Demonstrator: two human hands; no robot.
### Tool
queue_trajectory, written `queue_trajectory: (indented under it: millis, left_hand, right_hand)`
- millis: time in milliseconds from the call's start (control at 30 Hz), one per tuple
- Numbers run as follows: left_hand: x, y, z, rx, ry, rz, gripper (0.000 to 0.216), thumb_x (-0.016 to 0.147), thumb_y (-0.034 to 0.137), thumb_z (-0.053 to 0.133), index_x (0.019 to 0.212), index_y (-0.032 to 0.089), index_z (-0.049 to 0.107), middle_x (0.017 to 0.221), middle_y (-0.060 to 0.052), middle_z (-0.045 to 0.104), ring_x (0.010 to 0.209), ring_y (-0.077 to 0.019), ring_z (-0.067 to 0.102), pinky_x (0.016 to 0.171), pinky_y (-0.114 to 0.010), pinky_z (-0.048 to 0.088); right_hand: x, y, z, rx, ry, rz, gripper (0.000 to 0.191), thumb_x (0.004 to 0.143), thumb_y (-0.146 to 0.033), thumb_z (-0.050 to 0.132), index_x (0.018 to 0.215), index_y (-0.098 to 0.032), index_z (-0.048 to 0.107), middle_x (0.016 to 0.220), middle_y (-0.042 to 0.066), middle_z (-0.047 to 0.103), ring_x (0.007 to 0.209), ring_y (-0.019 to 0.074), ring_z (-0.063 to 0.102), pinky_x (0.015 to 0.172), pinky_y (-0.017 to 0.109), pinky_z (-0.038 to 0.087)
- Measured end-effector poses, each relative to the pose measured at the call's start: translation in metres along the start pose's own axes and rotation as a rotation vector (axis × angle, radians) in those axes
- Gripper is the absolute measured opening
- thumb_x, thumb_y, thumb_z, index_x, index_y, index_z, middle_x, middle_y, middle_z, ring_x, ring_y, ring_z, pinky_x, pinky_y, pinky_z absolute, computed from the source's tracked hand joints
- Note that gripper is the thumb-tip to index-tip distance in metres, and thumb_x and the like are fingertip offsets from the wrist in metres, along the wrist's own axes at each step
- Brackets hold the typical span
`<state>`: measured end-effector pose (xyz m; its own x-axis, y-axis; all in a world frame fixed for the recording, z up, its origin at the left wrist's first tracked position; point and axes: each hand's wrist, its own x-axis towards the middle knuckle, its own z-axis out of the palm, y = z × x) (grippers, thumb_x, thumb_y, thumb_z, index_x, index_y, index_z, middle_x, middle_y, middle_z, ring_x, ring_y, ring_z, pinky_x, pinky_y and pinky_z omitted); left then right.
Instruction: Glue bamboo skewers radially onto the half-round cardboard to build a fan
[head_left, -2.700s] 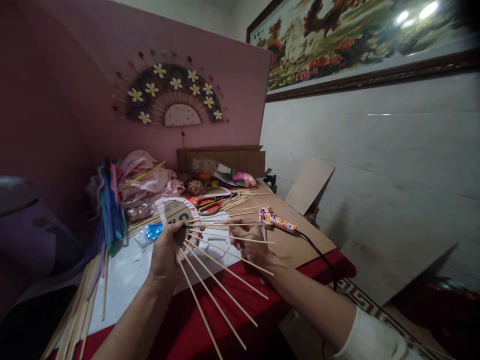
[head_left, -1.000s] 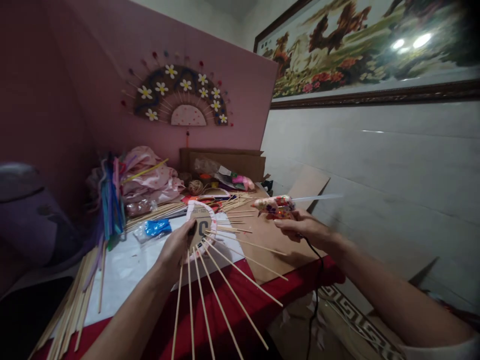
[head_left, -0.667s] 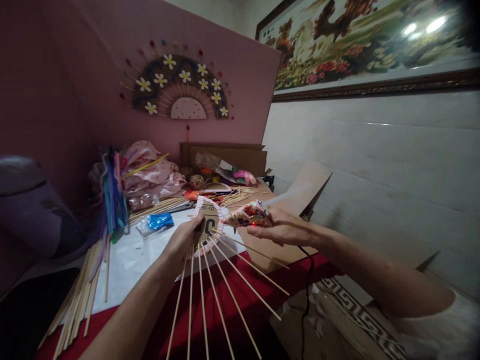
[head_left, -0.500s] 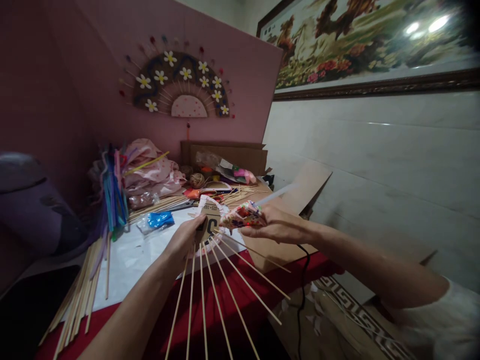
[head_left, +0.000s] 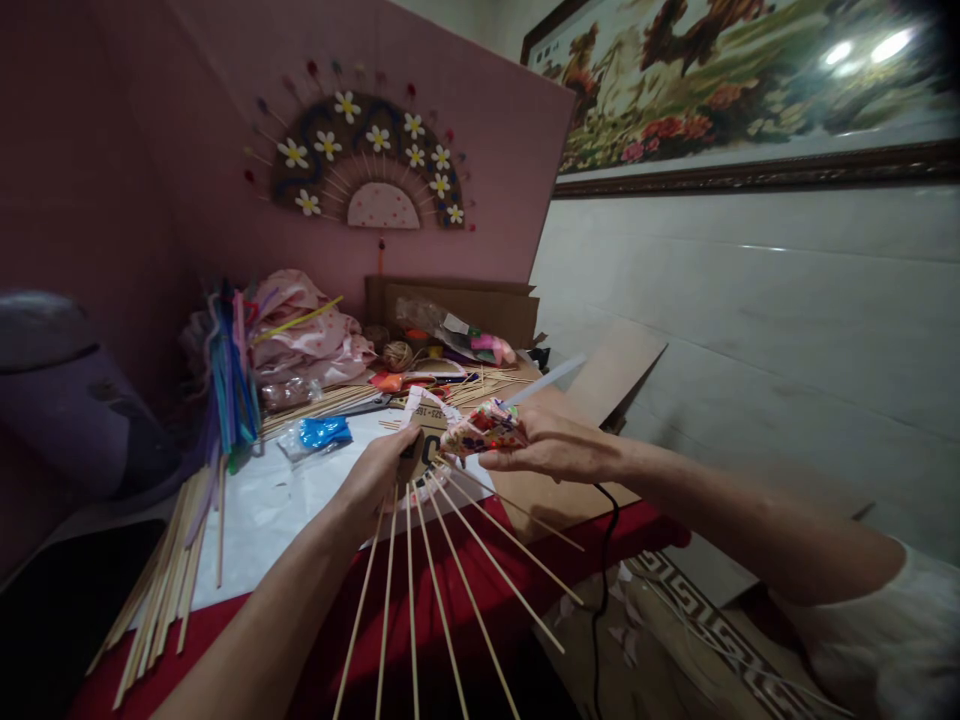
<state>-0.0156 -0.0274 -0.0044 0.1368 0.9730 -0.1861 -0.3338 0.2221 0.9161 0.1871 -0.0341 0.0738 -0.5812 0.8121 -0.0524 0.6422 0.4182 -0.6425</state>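
Observation:
My left hand (head_left: 385,462) is closed on a half-round cardboard piece (head_left: 429,432) with a pale pink fabric edge and printed figures. Several thin wooden sticks (head_left: 442,575) fan out from it toward me. In my right hand (head_left: 566,447) is a hot glue gun (head_left: 484,428) with a colourful floral body. A translucent glue stick (head_left: 546,380) juts up from its back, and a black cord (head_left: 606,560) hangs below. Its nozzle end is close to the right edge of the cardboard, by the stick ends; whether they touch, I cannot tell.
Loose wooden sticks (head_left: 161,580) lie at the table's left, near blue and purple pipe cleaners (head_left: 229,380). Beyond white paper (head_left: 262,520) are a blue item in plastic (head_left: 324,432), pink fabric (head_left: 311,340) and twine (head_left: 397,355). A flower-decorated fan (head_left: 375,150) hangs on the pink board behind.
The camera view has shifted slightly. My right hand has brought the glue gun a little closer to the cardboard and tilted it slightly; my left hand keeps its hold.

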Motion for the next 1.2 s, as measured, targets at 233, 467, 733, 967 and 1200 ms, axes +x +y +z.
queue_trajectory:
  millis: [233, 467, 733, 967, 1200]
  left_hand:
    - [0.0024, -0.0027, -0.003, 0.032, -0.013, 0.003, 0.032, 0.073, 0.036, 0.059, 0.092, 0.012, 0.067, 0.084, -0.012, 0.069, 0.066, -0.0207, 0.065, 0.052, -0.027, 0.049]
    - [0.001, -0.0008, -0.0029, 0.035, -0.035, -0.028, 0.029, 0.074, 0.035, 0.058, 0.091, 0.013, 0.066, 0.08, -0.01, 0.07, 0.057, -0.0169, 0.062, 0.047, -0.025, 0.047]
    - [0.0038, -0.0028, -0.0051, 0.042, -0.046, -0.036, 0.032, 0.075, 0.038, 0.056, 0.094, 0.014, 0.066, 0.084, -0.01, 0.07, 0.065, -0.0182, 0.063, 0.053, -0.026, 0.049]
    - [0.0047, -0.0034, -0.0066, 0.07, -0.041, -0.04, 0.038, 0.074, 0.044, 0.057, 0.096, 0.014, 0.066, 0.085, -0.009, 0.07, 0.063, -0.0171, 0.063, 0.051, -0.025, 0.046]
    - [0.0048, -0.0042, -0.0072, 0.061, -0.03, -0.018, 0.041, 0.072, 0.044, 0.058, 0.101, 0.014, 0.065, 0.091, -0.01, 0.07, 0.078, -0.0212, 0.064, 0.063, -0.03, 0.049]
  right_hand:
    - [0.0023, 0.0011, 0.0003, 0.004, 0.005, -0.049, 0.035, 0.078, -0.043, 0.055, 0.057, -0.018, 0.044, 0.045, -0.006, 0.034, 0.041, 0.0055, 0.025, 0.04, 0.022, 0.017]
    - [0.0012, 0.002, -0.0033, -0.06, -0.042, 0.066, 0.044, 0.078, -0.054, 0.05, 0.057, -0.018, 0.036, 0.045, -0.007, 0.03, 0.04, 0.0054, 0.026, 0.039, 0.022, 0.017]
    - [0.0002, -0.0026, -0.0049, -0.063, -0.08, 0.086, 0.046, 0.078, -0.06, 0.046, 0.061, -0.018, 0.036, 0.046, -0.007, 0.032, 0.042, 0.0057, 0.028, 0.041, 0.021, 0.019]
    - [-0.0004, -0.0018, -0.0042, -0.088, -0.094, 0.126, 0.047, 0.077, -0.061, 0.046, 0.059, -0.018, 0.035, 0.045, -0.006, 0.033, 0.04, 0.0055, 0.028, 0.039, 0.022, 0.019]
    - [0.0, -0.006, -0.0032, -0.049, -0.106, 0.032, 0.042, 0.079, -0.054, 0.05, 0.062, -0.018, 0.036, 0.046, -0.007, 0.032, 0.041, 0.0052, 0.029, 0.04, 0.021, 0.021]
